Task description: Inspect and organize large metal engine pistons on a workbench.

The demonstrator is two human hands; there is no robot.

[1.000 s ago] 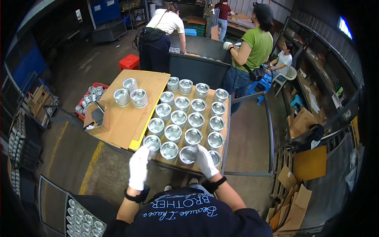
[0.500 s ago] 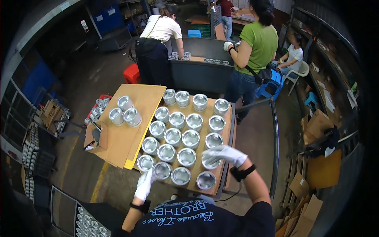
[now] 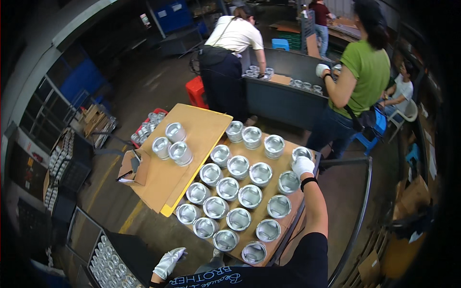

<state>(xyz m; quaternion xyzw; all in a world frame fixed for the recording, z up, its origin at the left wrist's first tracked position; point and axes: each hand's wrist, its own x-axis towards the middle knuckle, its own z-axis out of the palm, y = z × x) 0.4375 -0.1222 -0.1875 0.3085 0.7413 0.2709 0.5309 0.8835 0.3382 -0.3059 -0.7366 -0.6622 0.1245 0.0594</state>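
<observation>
Silvery metal pistons stand upright in rows on a brown board (image 3: 261, 140) in front of me. My right hand (image 3: 303, 166), white-gloved with a dark wrist band, reaches to the board's far right corner. Its fingers are closed on the near side of a piston (image 3: 301, 152), partly hiding it. Close behind that hand stands another piston (image 3: 288, 182) in the same right-hand row. My left hand (image 3: 169, 262), also gloved, hangs low off the near left side of the board. It is empty, its fingers loosely stretched out, apart from the nearest piston (image 3: 205, 227).
Left of the pistons lies a yellow-edged cardboard sheet (image 3: 192, 120) with three pistons and a small open carton (image 3: 134, 168). A metal rail (image 3: 367, 201) bounds the right. Beyond the board, people work around a dark bin (image 3: 283, 103). A stacked rack (image 3: 108, 264) stands lower left.
My right hand has moved from a piston near the front of the right row to the far corner one. My left hand has left the near-left pistons and dropped lower. The view has shifted.
</observation>
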